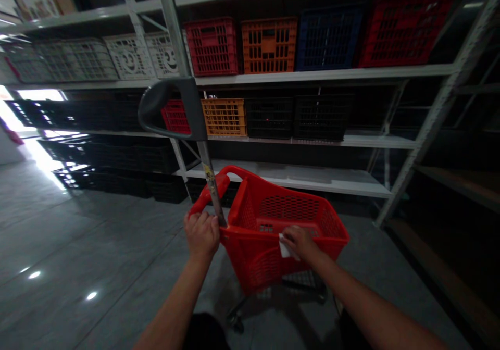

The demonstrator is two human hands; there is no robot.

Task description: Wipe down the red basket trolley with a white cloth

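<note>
Hands point(202, 235), two, on one red trolley point(250, 264)

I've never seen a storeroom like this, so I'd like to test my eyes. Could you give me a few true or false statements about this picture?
1. The right hand holds a white cloth against the red basket. True.
2. The left hand is gripping a shelf. False: it grips the rim of the red basket, beside a metal pole.
3. A white shelf holds a red crate, an orange crate and a blue crate side by side. True.
4. The floor is soft carpet. False: the grey floor is smooth and shiny, reflecting lights.
5. The grey handle sits below the basket. False: the grey handle rises above the basket on the metal pole.
</note>
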